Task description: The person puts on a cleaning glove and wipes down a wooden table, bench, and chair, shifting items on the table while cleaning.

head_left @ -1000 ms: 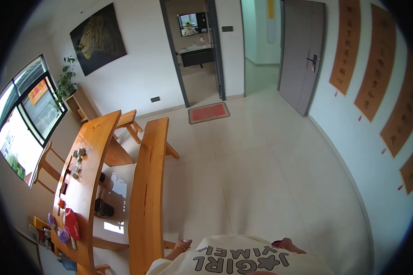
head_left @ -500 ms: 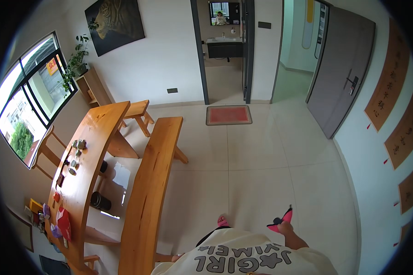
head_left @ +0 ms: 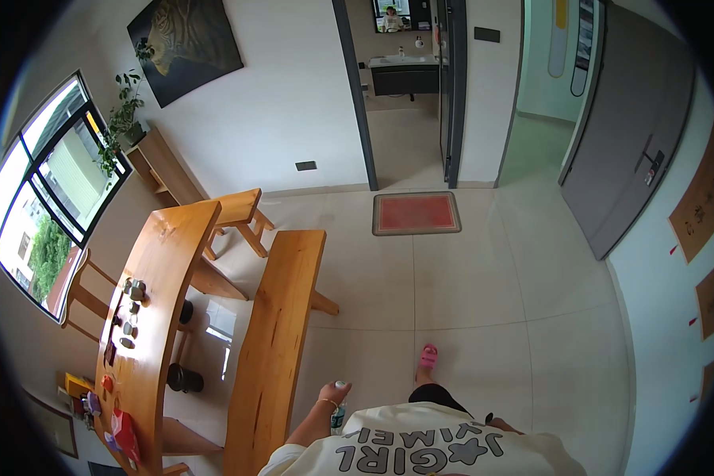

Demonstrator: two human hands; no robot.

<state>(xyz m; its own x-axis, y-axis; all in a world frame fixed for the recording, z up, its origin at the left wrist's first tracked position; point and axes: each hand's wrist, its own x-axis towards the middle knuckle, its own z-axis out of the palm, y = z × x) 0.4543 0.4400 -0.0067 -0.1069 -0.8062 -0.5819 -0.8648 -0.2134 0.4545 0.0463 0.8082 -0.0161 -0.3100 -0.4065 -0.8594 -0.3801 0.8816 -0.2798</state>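
My left hand [head_left: 333,394], a band round its wrist, is closed around the neck of a clear bottle [head_left: 338,418] with a white cap. The bottle hangs upright beside my shirt, its lower end hidden. At the right edge of the shirt, only part of my right hand [head_left: 506,427] shows. A dark tip [head_left: 489,417] of the pink and black object it holds sticks out there; the rest is out of sight. My pink sandal [head_left: 428,356] is on the tiled floor ahead.
A long wooden bench [head_left: 274,341] and a wooden table [head_left: 163,278] with small cups and a red bag [head_left: 124,436] stand on the left. Ahead lies a red mat [head_left: 416,213] before an open doorway. A grey door [head_left: 631,127] stands open at the right.
My left hand has swung forward into view with the bottle. The right hand has drawn back beside the shirt, hiding most of its pink and black object. One foot has stepped forward.
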